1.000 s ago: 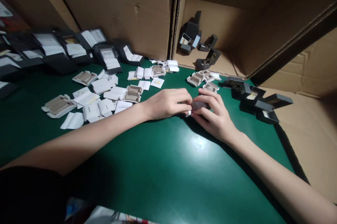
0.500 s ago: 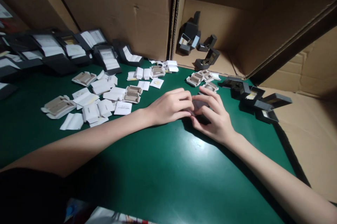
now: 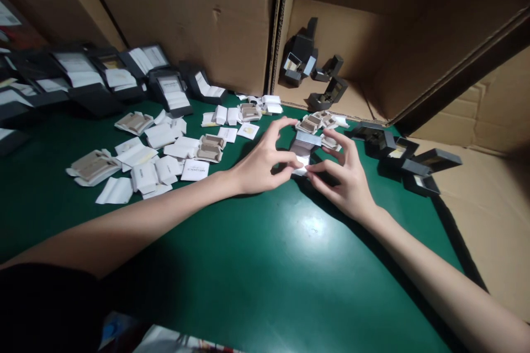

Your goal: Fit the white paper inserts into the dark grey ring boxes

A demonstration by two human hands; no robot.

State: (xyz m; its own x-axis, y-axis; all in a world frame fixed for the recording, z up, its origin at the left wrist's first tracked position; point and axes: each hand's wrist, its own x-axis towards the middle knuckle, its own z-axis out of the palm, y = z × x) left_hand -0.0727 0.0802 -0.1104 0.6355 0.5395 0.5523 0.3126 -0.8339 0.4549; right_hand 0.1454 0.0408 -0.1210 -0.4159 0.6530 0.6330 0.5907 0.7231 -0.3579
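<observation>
A small hinged box (image 3: 305, 146) stands with its lid raised between my hands on the green table. Its lid is pale bluish-grey and white shows inside. With thumb and a finger pressed together, my left hand (image 3: 260, 164) grips the box's near left edge, its index finger stretched out above. From the other side my right hand (image 3: 351, 180) pinches the near right edge, its upper fingers curved beside the lid. The fingertips cover part of the box's front.
White cards and papers (image 3: 143, 176) and opened cardboard inserts (image 3: 93, 165) lie to the left. Dark boxes with raised lids (image 3: 171, 93) line the back left. More dark boxes (image 3: 420, 170) stand at the right, others inside a large cardboard carton (image 3: 335, 16).
The fingers have spread, my left index finger lifting away. The small box, mostly covered before, now shows its raised lid and white inside.
</observation>
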